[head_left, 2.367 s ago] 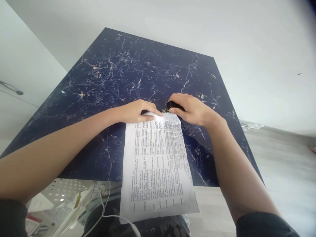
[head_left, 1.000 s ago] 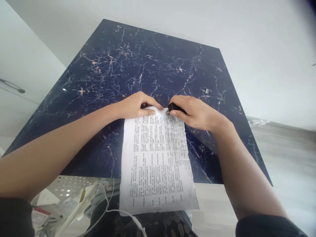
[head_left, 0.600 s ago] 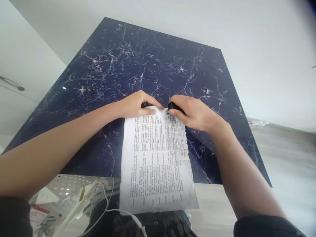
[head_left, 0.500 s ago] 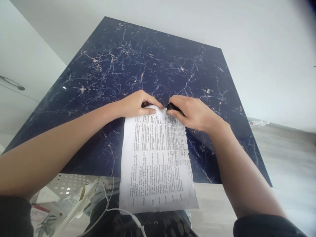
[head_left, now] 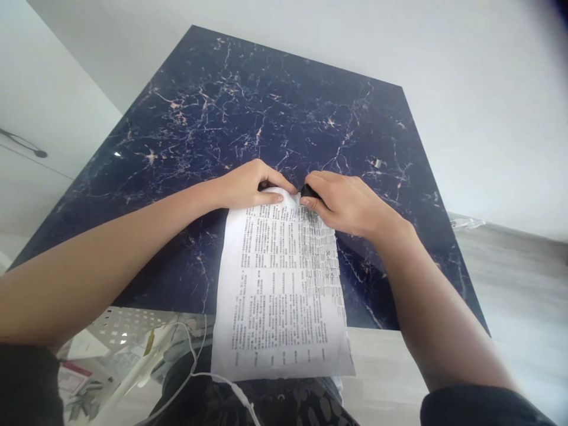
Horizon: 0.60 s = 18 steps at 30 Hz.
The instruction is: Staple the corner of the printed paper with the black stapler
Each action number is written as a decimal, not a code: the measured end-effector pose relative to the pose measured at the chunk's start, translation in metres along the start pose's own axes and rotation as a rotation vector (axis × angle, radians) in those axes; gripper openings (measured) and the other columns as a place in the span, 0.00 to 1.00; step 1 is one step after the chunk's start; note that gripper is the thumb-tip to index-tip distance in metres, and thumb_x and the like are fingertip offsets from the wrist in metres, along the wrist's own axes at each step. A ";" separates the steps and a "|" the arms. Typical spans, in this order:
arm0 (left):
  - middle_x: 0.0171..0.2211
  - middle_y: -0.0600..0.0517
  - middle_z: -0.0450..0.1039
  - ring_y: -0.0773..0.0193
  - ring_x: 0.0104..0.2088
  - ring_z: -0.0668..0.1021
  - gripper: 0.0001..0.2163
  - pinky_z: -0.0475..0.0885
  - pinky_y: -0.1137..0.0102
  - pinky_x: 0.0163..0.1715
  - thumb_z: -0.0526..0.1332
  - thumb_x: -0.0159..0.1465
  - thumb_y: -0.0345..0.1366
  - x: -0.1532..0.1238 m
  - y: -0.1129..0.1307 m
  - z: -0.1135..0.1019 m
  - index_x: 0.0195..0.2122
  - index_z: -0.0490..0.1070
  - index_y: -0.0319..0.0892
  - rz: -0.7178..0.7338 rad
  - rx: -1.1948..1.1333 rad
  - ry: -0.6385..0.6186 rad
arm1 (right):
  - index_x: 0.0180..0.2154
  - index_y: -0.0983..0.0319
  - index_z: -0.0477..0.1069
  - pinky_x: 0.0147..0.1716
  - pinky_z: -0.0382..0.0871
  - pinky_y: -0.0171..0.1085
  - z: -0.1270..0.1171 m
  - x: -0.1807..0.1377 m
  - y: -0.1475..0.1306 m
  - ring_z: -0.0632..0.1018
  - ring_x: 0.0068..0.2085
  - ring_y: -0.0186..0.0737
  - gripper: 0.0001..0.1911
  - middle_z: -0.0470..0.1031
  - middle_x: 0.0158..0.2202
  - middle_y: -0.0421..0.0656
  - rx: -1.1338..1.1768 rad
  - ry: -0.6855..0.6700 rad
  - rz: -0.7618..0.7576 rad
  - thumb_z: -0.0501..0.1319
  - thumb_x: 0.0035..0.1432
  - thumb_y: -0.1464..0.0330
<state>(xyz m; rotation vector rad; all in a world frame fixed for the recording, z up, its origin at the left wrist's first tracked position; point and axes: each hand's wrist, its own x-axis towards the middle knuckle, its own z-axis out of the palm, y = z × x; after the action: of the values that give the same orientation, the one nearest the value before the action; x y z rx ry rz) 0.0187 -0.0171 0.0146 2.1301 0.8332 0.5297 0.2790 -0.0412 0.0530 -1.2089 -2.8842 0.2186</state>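
Observation:
A printed sheet of paper (head_left: pixel 270 284) lies over the near part of the table, its lower end hanging past the front edge. Close rows of small staple-like marks (head_left: pixel 326 260) cover its right side, where the border looks jagged. My left hand (head_left: pixel 251 184) pinches the sheet's far edge between thumb and fingers, and the paper curls up there. Closed around a small black stapler (head_left: pixel 309 191), my right hand (head_left: pixel 348 204) is at the far right corner of the sheet. Most of the stapler is hidden in my palm.
The dark blue marble-patterned table (head_left: pixel 275 112) has a small metallic piece (head_left: pixel 376 163) on its right side. A white cable (head_left: pixel 193 355) hangs by my lap. Below left is a perforated white surface (head_left: pixel 119 325) with papers. A clear plastic wrapper (head_left: pixel 468 223) lies beyond the right edge.
The view has shifted slightly. Both hands keep their grip on the paper and the stapler, and the near end of the sheet has swung a little to the left.

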 end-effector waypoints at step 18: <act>0.52 0.47 0.84 0.56 0.49 0.84 0.18 0.77 0.59 0.55 0.66 0.65 0.35 -0.001 -0.002 -0.002 0.55 0.83 0.48 0.030 0.048 -0.012 | 0.42 0.61 0.68 0.32 0.58 0.44 -0.001 0.002 -0.008 0.73 0.34 0.47 0.16 0.77 0.40 0.51 -0.086 -0.008 0.006 0.49 0.76 0.59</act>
<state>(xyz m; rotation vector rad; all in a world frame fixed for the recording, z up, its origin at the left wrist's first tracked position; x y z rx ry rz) 0.0157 -0.0162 0.0144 2.1902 0.8160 0.5168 0.2718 -0.0451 0.0551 -1.2327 -2.9249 0.1001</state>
